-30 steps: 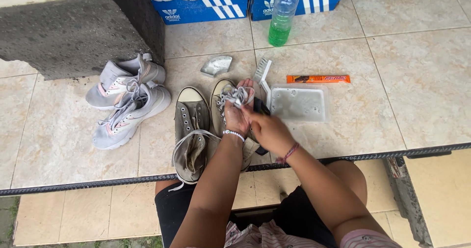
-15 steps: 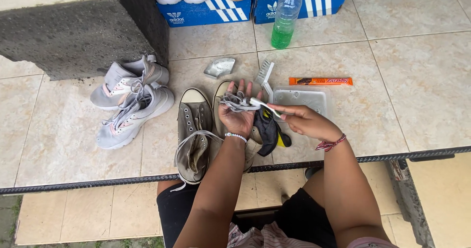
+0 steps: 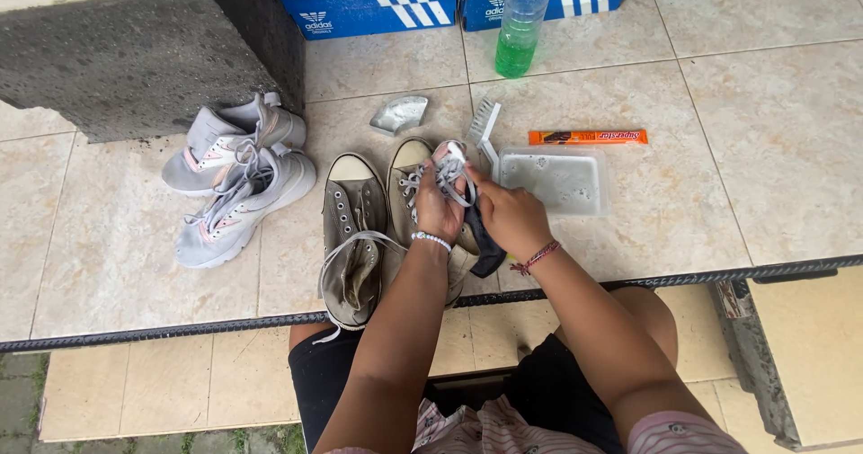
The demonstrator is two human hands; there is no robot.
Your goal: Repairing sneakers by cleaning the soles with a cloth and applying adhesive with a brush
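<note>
While both hands work over the pair of canvas shoes, this is how things lie:

Left hand: the left hand (image 3: pixel 440 209) is clenched around a bunch of grey shoelace (image 3: pixel 447 172), held up just above the right-hand canvas shoe (image 3: pixel 412 177).

Right hand: the right hand (image 3: pixel 506 218) is closed too, touching the same lace bunch from the side — a dark cloth or tool (image 3: pixel 484 243) hangs beneath it, and I cannot tell which hand pinches it.

Progress: judging by the look of it, the lace is partly out of the right-hand shoe and gathered in the fist; the other canvas shoe (image 3: pixel 352 243) lies flat with its lace loose and looped over its side, not yet in hand. Both shoes look dirty.

Nearby: a white brush (image 3: pixel 484 127) and a clear plastic tub of cloudy water (image 3: pixel 552 181) sit just beside the hands; an orange tube (image 3: pixel 587 137) lies behind the tub.

Further off: a small pouch of white powder (image 3: pixel 400 113), a bottle of green liquid (image 3: pixel 520 24), and a pair of grey trainers (image 3: pixel 235 180) to the left — well apart.

In the way: nothing lies between the hands and the tub; the brush handle is close to the right knuckles.
</note>
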